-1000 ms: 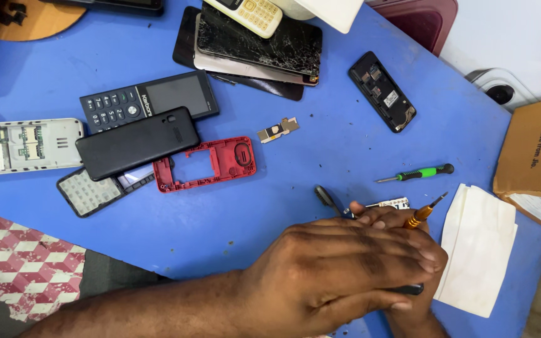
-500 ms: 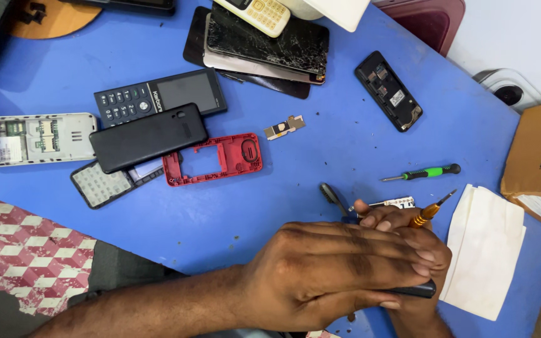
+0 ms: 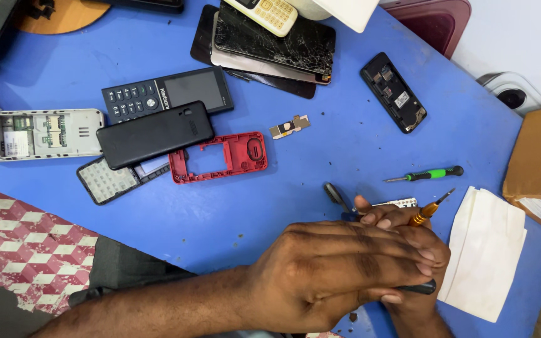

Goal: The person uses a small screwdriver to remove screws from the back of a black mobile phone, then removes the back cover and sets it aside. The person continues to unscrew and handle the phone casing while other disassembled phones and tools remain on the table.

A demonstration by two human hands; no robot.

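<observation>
1. Hands first – the left hand [image 3: 339, 275] lies flat over the right hand [image 3: 417, 250] at the near edge of the blue round table [image 3: 283, 200], fingers curled down and closed over whatever sits between them. A thin black tool [image 3: 417, 288] pokes out under the left fingertips, so something dark is gripped there, but I can't tell what kind of tool it is.

2. Compared with a second ago the hands have barely shifted – same stacked clamp, same spot. The whole view has slid a bit, so that looks like head movement, not hand movement. My read: steady pressing or fiddling, no new step.

3. An orange-handled small screwdriver [image 3: 430, 208] sticks out from the right-hand side, tip pointing up and away. Whether the right fingers actually grip it I can't tell.

4. A silvery flat part [image 3: 399, 203] peeks out just beyond the knuckles; most of it is covered.

5. Around them:
   - a green-handled small screwdriver [image 3: 430, 174] just beyond the hands
   - a white folded cloth [image 3: 486, 250] just beside the right hand
   - a red plastic phone frame [image 3: 220, 158], well apart
   - a black bar phone back [image 3: 154, 134] next to it

6. The right hand is mostly buried – its palm is hidden.
</observation>
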